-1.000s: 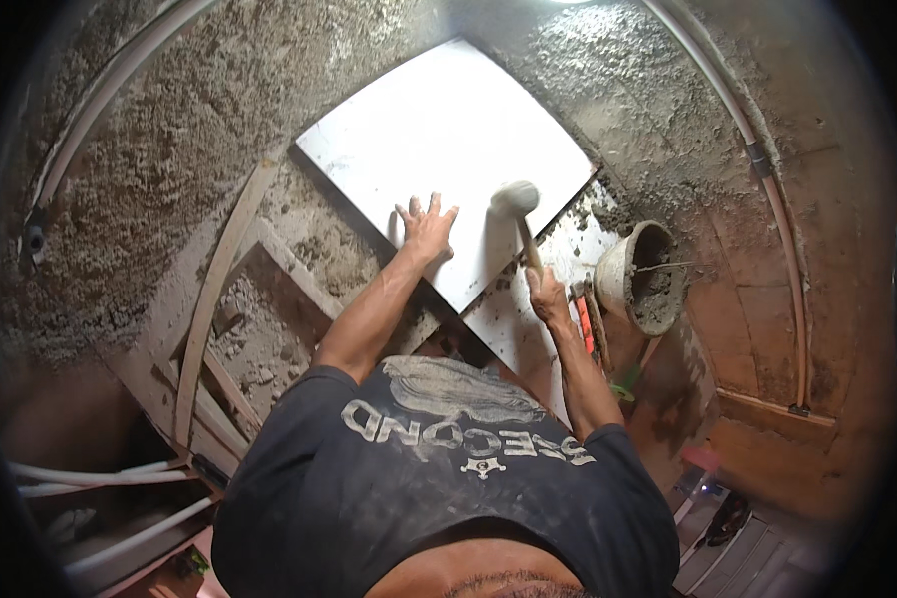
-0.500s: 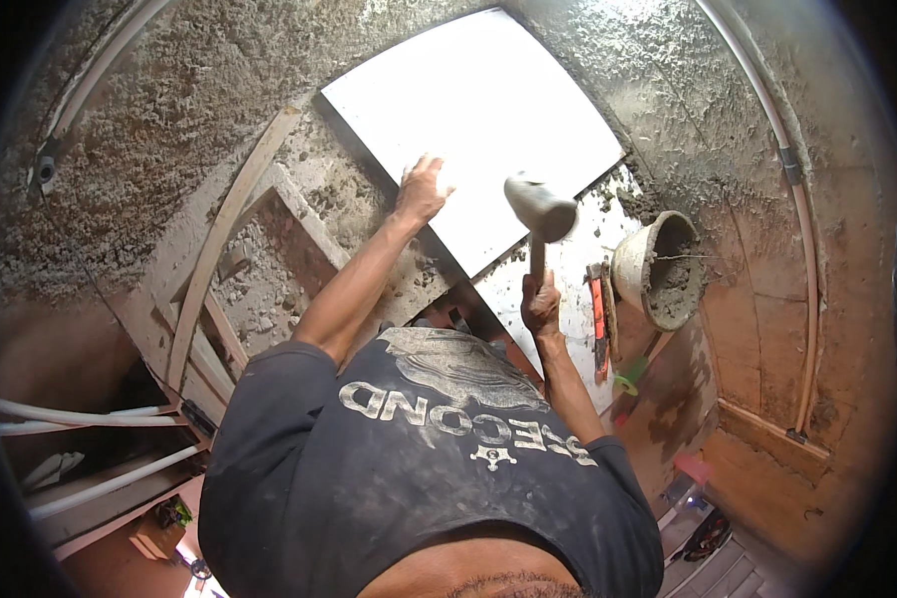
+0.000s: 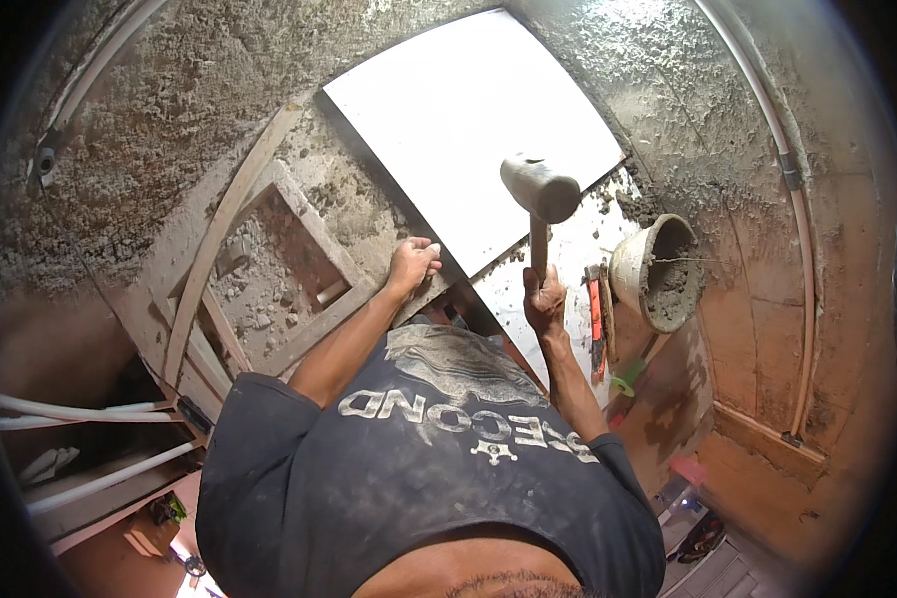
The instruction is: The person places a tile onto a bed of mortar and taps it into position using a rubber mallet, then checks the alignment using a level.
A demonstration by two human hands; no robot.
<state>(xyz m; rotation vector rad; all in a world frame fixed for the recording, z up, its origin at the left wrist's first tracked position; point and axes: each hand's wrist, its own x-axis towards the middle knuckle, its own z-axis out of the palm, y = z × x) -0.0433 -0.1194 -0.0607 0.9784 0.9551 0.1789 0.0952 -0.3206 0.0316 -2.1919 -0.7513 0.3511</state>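
Note:
A large white square tile (image 3: 478, 110) lies on a mortar-spattered bed. My right hand (image 3: 544, 297) is closed round the handle of a mallet (image 3: 538, 189), whose head is raised over the tile's right part. My left hand (image 3: 416, 264) is off the tile, beside its lower-left edge, fingers curled; what they hold, if anything, I cannot make out. A second white surface (image 3: 568, 254), spattered with mortar, lies under the tile's right corner and my right hand.
A bucket of mortar (image 3: 656, 274) and orange-and-black tools (image 3: 596, 319) lie at the right. Wooden frames (image 3: 309, 214) with rubble stand at the left, white pipes (image 3: 120, 419) at the lower left. Rough walls with conduits (image 3: 767, 110) surround the work.
My left hand has left the tile's face and moved down beside its edge, its spread fingers now curled. The mallet head has risen slightly, still in my right hand. The view has shifted.

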